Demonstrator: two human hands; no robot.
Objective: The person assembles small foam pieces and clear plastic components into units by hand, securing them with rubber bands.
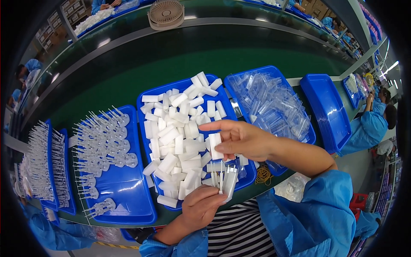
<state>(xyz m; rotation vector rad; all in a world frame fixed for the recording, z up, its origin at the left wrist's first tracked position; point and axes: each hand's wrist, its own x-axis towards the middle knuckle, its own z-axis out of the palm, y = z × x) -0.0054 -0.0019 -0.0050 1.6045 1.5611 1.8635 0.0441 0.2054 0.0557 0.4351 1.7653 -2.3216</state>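
Note:
My right hand [239,139] pinches a white rectangular block [215,146] between thumb and fingers, its index finger pointing left. Just below it, my left hand [201,207] is closed around a clear plastic case [230,182] together with a few thin white sticks [217,176] that point upward. The block is above the stick tips, apparently apart from them. Both hands are over the near right part of a blue tray [143,112] heaped with similar white blocks [169,136].
To the right, another blue tray [311,136] holds clear plastic cases [272,100], beside stacked blue trays [327,109]. A left tray [128,197] carries white pronged parts [102,139]. Rubber bands [264,174] lie near the edge. A fan [166,13] stands beyond the green table [171,55]; co-workers sit around.

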